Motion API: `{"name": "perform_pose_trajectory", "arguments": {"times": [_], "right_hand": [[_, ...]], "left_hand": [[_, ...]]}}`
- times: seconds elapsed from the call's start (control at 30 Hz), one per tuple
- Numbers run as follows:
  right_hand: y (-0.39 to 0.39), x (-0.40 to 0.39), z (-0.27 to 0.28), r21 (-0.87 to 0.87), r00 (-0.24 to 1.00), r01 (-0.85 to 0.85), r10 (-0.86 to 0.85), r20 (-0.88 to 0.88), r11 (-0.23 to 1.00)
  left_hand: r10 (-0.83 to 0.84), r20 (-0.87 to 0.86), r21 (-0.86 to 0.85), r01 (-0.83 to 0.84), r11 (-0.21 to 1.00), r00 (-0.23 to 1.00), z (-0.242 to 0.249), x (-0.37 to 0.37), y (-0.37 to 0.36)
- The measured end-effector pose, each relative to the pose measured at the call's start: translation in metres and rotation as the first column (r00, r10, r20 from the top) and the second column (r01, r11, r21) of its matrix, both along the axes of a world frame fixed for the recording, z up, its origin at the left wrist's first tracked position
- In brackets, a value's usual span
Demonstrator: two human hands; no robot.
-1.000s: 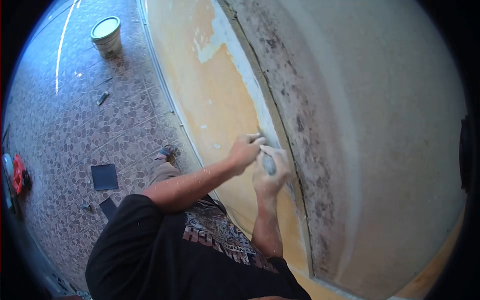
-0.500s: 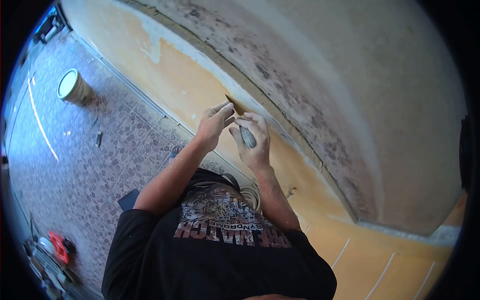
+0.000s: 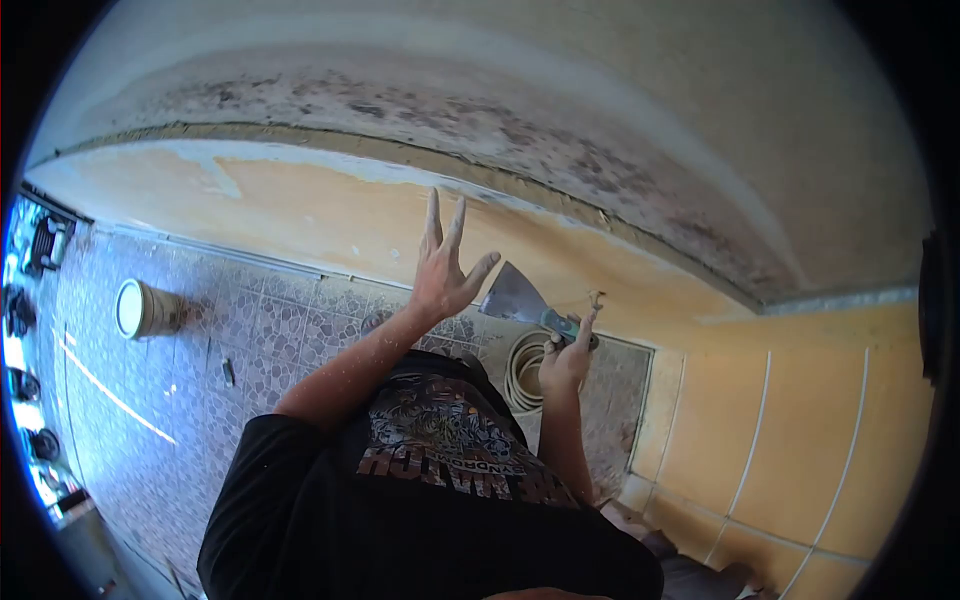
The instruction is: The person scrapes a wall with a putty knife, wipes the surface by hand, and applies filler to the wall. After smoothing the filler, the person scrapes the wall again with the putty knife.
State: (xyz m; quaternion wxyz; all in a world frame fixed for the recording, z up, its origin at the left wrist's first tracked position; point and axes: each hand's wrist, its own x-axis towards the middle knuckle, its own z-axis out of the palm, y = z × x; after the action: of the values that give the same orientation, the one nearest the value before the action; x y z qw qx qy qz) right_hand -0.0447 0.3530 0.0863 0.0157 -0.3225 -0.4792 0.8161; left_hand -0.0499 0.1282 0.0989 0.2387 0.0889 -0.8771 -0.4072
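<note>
My right hand (image 3: 566, 362) grips a putty knife by its dark green handle (image 3: 563, 325). The knife's wide grey blade (image 3: 514, 296) points up and left, its flat face showing. Just left of the blade is my left hand (image 3: 447, 275), which holds nothing. Two of its fingers stretch toward the wall and the thumb sticks out to the side. Pale dust covers the fingers. Behind both hands runs the orange-yellow wall (image 3: 340, 215), with a whitish scraped strip along its upper part.
A rough ledge (image 3: 420, 155) juts above the wall, its plaster surface dark-stained. A coiled hose (image 3: 520, 378) lies on the patterned tile floor (image 3: 290, 325) below a small tap (image 3: 597, 299). A bucket (image 3: 147, 308) stands at left, near a small dark object (image 3: 228, 372).
My hands have parted; before, they were close together with the blade seen nearly edge-on. The putty knife has dropped down and right, and my view has turned toward the wall's corner.
</note>
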Motion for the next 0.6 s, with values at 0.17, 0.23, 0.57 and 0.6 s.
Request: {"name": "perform_pose_trajectory", "arguments": {"times": [0.17, 0.23, 0.57, 0.6], "right_hand": [[0.041, 0.033, -0.027, -0.171, 0.991, -0.1, 0.084, -0.1, 0.98], [0.045, 0.043, -0.027, -0.153, 0.98, -0.162, 0.141, -0.143, 0.975], [0.05, 0.049, 0.008, 0.443, 0.54, -0.692, 0.816, -0.206, 0.57], [0.046, 0.048, 0.01, 0.5, 0.522, -0.679, 0.832, -0.187, 0.538]], "left_hand": [[-0.344, 0.119, 0.422, 0.266, 0.867, 0.931, -0.005, 0.016, 0.037], [-0.417, 0.26, 0.406, 0.292, 0.866, 0.871, 0.004, 0.021, 0.037], [-0.44, 0.14, 0.286, 0.389, 0.876, 0.887, 0.06, 0.046, 0.037], [-0.366, 0.163, 0.282, 0.312, 0.907, 0.916, 0.063, 0.048, 0.033]]}}
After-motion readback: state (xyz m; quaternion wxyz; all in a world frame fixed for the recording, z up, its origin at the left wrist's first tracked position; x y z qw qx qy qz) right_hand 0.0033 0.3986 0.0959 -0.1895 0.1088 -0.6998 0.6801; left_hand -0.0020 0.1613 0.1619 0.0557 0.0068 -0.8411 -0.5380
